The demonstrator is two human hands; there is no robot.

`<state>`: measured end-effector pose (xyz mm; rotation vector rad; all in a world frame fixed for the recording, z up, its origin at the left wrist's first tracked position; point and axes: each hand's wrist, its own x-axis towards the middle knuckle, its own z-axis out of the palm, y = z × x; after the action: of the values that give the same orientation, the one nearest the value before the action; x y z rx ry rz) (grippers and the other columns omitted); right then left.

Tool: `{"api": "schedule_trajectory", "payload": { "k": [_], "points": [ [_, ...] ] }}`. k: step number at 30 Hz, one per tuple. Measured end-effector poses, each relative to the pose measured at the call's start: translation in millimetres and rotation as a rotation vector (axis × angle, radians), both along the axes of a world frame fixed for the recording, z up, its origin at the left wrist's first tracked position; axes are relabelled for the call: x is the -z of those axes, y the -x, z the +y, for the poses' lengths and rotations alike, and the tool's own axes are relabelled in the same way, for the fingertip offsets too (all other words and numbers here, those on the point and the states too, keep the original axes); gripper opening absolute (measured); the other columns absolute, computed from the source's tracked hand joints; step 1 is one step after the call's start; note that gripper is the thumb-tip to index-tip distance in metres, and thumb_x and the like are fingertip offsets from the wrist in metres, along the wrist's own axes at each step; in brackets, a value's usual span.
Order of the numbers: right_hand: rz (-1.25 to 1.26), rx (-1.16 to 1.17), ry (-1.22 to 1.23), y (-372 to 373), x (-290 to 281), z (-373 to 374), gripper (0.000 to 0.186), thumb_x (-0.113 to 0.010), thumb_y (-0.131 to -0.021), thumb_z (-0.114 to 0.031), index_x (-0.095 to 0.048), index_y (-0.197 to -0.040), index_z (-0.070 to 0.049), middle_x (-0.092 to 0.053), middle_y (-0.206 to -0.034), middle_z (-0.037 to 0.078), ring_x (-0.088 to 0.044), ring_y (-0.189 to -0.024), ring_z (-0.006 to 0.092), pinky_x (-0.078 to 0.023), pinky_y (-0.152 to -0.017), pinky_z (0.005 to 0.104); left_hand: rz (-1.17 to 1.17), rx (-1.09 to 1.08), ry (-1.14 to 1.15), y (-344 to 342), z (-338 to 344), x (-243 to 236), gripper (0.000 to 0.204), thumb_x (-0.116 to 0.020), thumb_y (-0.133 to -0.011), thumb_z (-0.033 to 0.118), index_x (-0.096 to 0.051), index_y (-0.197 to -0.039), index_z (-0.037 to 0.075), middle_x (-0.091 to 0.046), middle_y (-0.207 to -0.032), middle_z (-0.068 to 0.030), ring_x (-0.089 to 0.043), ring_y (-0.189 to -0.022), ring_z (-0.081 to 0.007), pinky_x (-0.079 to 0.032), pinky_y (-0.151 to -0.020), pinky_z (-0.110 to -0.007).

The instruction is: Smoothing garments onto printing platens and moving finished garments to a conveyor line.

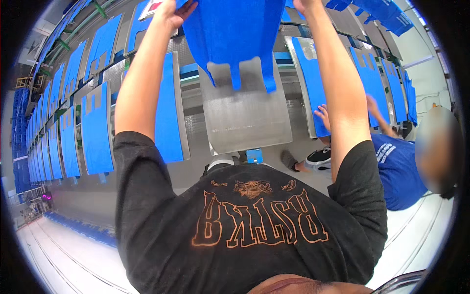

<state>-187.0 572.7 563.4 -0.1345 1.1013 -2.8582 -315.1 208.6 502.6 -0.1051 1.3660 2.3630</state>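
A blue fabric panel point(232, 29) with narrow strips along its near edge is stretched between my raised hands. My left hand point(177, 13) has its fingers curled in at the panel's left side. At the right side, my right hand point(305, 6) grips it, partly cut off by the top of the picture. Beneath the panel lies a grey flat board point(247, 117), its near part bare. The strips hang over the board's far half. The panel's far end is out of view.
Rows of boards carrying blue panels point(97, 125) run off to the left, and more blue panels point(369, 81) stand on the right. A co-worker in a blue shirt point(399, 169) is close on my right, one hand point(323, 116) at the neighbouring board.
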Motion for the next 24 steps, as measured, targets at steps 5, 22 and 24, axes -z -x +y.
{"api": "schedule_trajectory", "payload": {
  "k": [5,22,24],
  "points": [
    [0.205,0.596,-0.467,-45,-31,-17,0.031,-0.062,-0.091,-0.013,-0.063,-0.122,-0.011,-0.067,-0.082,0.004,-0.068,-0.078,0.0184,-0.05,-0.065,0.0323,0.295,0.18,-0.039,-21,-4,-35,0.024,-0.076,-0.088,0.021,-0.069,-0.109,0.015,-0.07,-0.095,-0.0032,-0.067,-0.089,-0.0187,-0.06,-0.076,-0.04],
    [-0.22,0.42,-0.664,-242,298,-67,0.044,-0.05,-0.083,0.007,-0.064,-0.123,-0.004,-0.069,-0.093,0.001,-0.058,-0.074,0.0039,-0.045,-0.065,0.0206,-0.113,0.009,0.348,-264,-53,285,0.047,-0.069,-0.084,0.007,-0.054,-0.128,0.0,-0.068,-0.111,-0.0115,-0.064,-0.1,-0.0192,-0.051,-0.086,-0.034],
    [-0.276,0.402,-0.706,-251,322,-60,0.045,-0.05,-0.084,0.007,-0.063,-0.125,-0.004,-0.07,-0.094,0.001,-0.058,-0.075,0.0044,-0.045,-0.066,0.021,-0.151,-0.004,0.347,-272,-50,307,0.05,-0.071,-0.086,0.006,-0.051,-0.131,-0.002,-0.069,-0.112,-0.0135,-0.065,-0.101,-0.0195,-0.052,-0.087,-0.033]
  ]
}}
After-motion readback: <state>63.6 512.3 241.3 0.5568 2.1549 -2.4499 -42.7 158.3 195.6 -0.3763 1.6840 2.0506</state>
